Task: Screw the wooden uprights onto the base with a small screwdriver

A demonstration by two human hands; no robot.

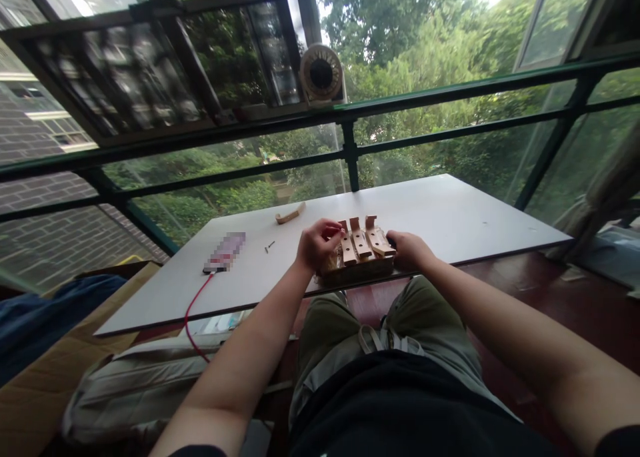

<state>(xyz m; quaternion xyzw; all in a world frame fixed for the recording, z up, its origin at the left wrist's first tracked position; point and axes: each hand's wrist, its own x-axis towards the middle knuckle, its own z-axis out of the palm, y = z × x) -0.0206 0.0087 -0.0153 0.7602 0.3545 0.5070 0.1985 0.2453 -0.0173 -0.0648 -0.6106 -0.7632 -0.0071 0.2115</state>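
Observation:
A small wooden assembly point(361, 247) of three slats with holes, fixed across a wooden base, rests at the near edge of the white table point(450, 217). My left hand point(318, 242) is curled around its left end, fingers closed on the leftmost slat. At the right end, my right hand point(409, 248) grips the assembly with fingers wrapped round its side. Both forearms reach forward from my lap.
A curved wooden piece point(291, 214) lies farther back on the table. A small screw point(269, 246) lies left of my hands. A phone point(225, 253) with a red cable point(193, 317) sits at the left. Glass windows with a green rail stand behind.

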